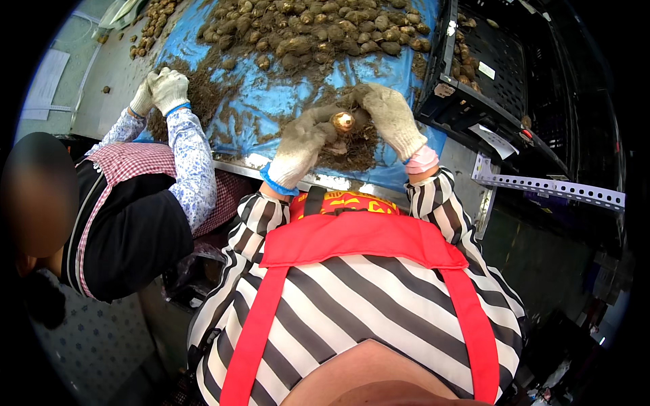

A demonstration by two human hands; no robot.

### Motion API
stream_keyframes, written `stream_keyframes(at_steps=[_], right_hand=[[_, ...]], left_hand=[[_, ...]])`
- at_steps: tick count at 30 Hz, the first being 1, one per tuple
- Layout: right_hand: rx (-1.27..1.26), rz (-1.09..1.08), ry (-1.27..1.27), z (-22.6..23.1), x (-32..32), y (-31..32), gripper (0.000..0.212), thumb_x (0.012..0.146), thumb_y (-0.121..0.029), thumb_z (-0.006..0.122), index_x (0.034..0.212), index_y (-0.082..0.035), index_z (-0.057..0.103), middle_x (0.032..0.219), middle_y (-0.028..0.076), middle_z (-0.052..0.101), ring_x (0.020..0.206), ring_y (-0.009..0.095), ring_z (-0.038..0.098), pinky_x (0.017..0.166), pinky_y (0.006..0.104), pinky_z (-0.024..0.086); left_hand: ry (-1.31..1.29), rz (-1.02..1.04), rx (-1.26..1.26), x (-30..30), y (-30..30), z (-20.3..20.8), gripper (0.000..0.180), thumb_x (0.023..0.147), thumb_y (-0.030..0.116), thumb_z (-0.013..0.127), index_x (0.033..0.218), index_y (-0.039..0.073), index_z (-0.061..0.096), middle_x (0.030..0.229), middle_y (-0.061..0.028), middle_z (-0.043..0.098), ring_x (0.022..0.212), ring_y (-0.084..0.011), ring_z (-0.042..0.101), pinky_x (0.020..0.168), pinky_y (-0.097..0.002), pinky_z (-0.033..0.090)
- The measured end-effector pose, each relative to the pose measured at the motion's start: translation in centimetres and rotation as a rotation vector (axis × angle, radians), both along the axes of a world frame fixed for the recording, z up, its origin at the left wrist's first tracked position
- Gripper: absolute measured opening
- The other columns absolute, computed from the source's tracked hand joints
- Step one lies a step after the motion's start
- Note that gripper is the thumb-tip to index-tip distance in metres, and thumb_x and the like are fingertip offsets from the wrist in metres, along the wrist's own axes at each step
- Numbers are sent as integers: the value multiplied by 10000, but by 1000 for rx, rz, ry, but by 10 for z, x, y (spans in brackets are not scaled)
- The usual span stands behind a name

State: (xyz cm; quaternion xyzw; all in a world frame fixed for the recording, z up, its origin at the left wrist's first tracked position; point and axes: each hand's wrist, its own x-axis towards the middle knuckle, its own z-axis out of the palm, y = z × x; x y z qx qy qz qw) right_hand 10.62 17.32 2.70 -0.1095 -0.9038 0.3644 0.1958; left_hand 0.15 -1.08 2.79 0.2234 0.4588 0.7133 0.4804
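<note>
Closest, a red apron over a black-and-white striped top. Past the near edge of a metal desk, the left hand in a soiled knit glove, curled around a brown taro corm, with its pale end toward the camera, above loose dark soil. Right hand, likewise gloved, bent inward just beside the corm; impossible to tell whether clamped on it or only alongside. Close on the left, a co-worker in flowered sleeves, with gloved hands together over the desk, hemming in that side. On the right, a black plastic crate with a few corms inside, crowding the work spot; beside it, a perforated white strip. Across the desk, a wrinkled blue plastic sheet, smeared with soil. Farther back, a broad heap of taro corms; at upper left, a smaller cluster and white paper.
</note>
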Motion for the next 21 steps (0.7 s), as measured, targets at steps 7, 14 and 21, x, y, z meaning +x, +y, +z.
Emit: stream_keyframes(at_steps=[7, 14, 21], right_hand=[[-375, 67, -267, 29, 0, -5, 307, 938, -266, 646, 1047, 7, 736, 968, 175, 731, 906, 295, 705, 791, 384, 540], [-307, -54, -211, 16, -11, -15, 301, 988, -248, 556, 1064, -15, 731, 1020, 222, 719, 929, 360, 693, 813, 414, 541], [-442, -14, -161, 24, 3, -7, 336, 976, -227, 610, 1205, -3, 707, 1119, 157, 738, 1012, 262, 711, 890, 345, 546]], left_hand=[[185, -39, -220, -18, 3, -22, 441, 917, 29, 621, 1290, -170, 497, 1145, -199, 647, 973, -215, 698, 791, -318, 639], [-37, -12, 9, -10, 0, -17, 531, 884, 191, 737, 1250, -93, 477, 1116, -179, 660, 931, -214, 699, 773, -312, 620], [-31, -31, 128, -15, 0, -33, 867, 869, 508, 798, 1373, -82, 411, 1219, -198, 640, 1097, -276, 678, 911, -412, 607]])
